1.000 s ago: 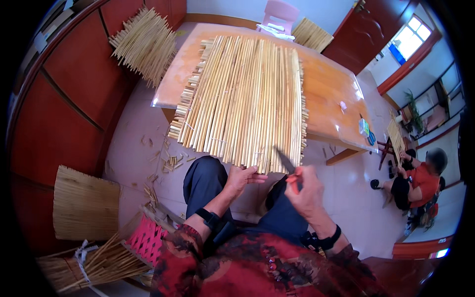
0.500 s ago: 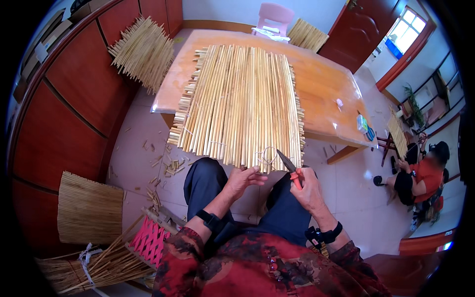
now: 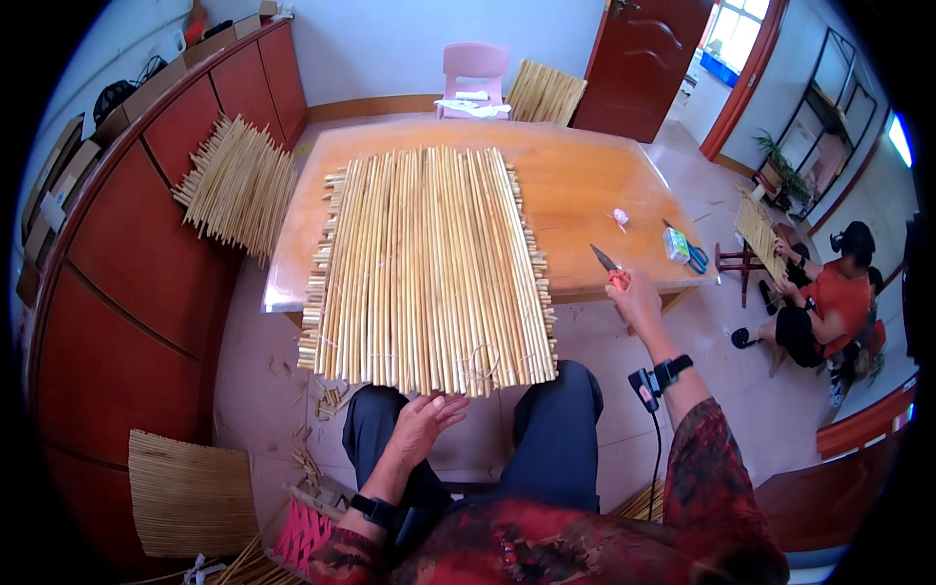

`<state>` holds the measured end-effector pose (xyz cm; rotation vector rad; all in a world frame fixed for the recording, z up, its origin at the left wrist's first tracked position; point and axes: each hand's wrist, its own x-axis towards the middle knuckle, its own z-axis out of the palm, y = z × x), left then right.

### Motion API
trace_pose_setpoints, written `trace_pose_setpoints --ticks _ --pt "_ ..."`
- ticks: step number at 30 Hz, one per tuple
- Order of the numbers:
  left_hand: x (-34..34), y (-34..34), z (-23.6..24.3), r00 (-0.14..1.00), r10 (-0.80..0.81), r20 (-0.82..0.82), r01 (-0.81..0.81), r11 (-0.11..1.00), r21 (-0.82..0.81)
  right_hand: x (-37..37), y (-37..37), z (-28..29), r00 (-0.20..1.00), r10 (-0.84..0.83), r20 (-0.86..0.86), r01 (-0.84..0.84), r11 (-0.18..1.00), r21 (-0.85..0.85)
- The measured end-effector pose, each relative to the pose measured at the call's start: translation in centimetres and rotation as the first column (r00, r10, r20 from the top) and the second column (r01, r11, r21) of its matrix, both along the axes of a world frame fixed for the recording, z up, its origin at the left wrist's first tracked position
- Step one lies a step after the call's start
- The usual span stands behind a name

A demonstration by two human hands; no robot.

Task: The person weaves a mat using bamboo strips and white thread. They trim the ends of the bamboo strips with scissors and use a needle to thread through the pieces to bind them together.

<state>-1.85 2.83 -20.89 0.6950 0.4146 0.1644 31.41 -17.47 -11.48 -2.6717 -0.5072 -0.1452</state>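
Note:
A layered mat of pale reed stalks (image 3: 429, 273) lies on the wooden table (image 3: 585, 185), its near end jutting over the edge toward my knees. A thin loop of cord (image 3: 482, 363) rests on the mat near that end. Just below the near edge is my left hand (image 3: 421, 429), fingers stretched out and apart, the tips close to the stalk ends; I cannot tell whether they touch. Off to the right of the mat, my right hand (image 3: 639, 302) is closed round the red handles of scissors (image 3: 606, 261), whose dark blades point up and left.
On the table's right lie blue-handled scissors (image 3: 698, 258), a small box (image 3: 676, 245) and a pink scrap (image 3: 620, 218). More reed mats (image 3: 239, 185) lean by the red cabinets. Cut stalk pieces litter the floor. A co-worker (image 3: 840, 302) sits at the right with another mat.
My right hand has moved right, carrying the scissors away from the mat's near edge and the cord loop. My left hand stays at the edge, fingers more spread. The view has shifted.

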Motion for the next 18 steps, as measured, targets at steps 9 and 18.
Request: trace_pose_setpoints --ticks 9,18 --pt "1.5 -2.1 -0.4 0.963 0.261 0.061 -0.246 0.952 -0.185 7.6 1.0 -5.6 0.986 0.074 0.150 -0.063 0.995 -0.081" --pt "1.7 -2.6 0.5 0.982 0.102 0.159 -0.072 0.981 -0.182 -7.7 6.8 0.9 0.655 0.747 0.111 -0.752 0.629 0.197"
